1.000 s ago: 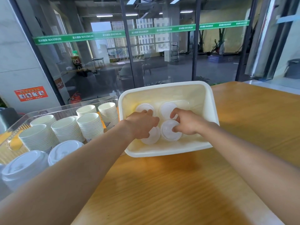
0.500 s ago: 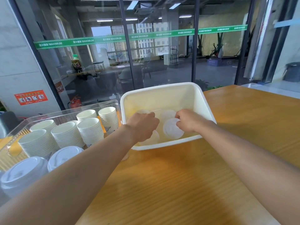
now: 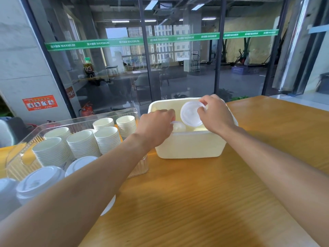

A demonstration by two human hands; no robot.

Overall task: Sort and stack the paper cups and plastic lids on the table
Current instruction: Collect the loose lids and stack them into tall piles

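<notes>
Two hands are shown at the white bin (image 3: 188, 146) on the desk (image 3: 195, 193): a lid (image 3: 191, 114) is pinched upright by the right hand (image 3: 216, 114), another lid (image 3: 179, 126) by the left hand (image 3: 156, 124). Cups (image 3: 83, 143) are already stacked in the clear tray (image 3: 137, 113); lid sorting is judged unfinished.

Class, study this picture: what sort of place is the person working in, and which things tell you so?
Probably an office-building or shop interior: a wooden table by glass partition walls bearing a green MAXIMUM strip, with desks and chairs behind. Stacked white paper cups suggest a drinks station.

An office building; glass partition (image 3: 178, 68) onto desks (image 3: 124, 75), ceiling strip lights (image 3: 120, 21).
</notes>
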